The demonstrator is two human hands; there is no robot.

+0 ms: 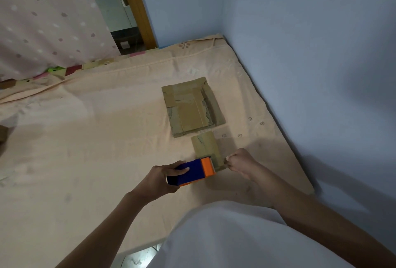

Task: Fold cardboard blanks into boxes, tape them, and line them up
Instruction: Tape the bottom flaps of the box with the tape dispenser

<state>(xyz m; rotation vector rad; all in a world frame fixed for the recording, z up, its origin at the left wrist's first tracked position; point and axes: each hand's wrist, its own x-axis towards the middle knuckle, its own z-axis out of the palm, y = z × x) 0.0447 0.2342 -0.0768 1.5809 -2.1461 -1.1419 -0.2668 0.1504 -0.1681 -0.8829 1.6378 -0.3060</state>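
A flat cardboard blank [191, 107], patched with brown tape, lies on the peach bedsheet [96, 139] near the wall. Just in front of it sits a small cardboard piece [204, 144] with brown tape running from it to a blue and orange tape dispenser [191, 172]. My left hand [162, 178] grips the dispenser's blue body. My right hand [240, 161] is curled, pinching the tape's edge beside the dispenser's orange end.
A blue wall [310, 64] borders the bed on the right. A pink dotted curtain [47, 21] hangs at the far left beside a wooden door frame [137, 8]. A brown object [3, 137] peeks in at the left edge. My white shirt fills the bottom.
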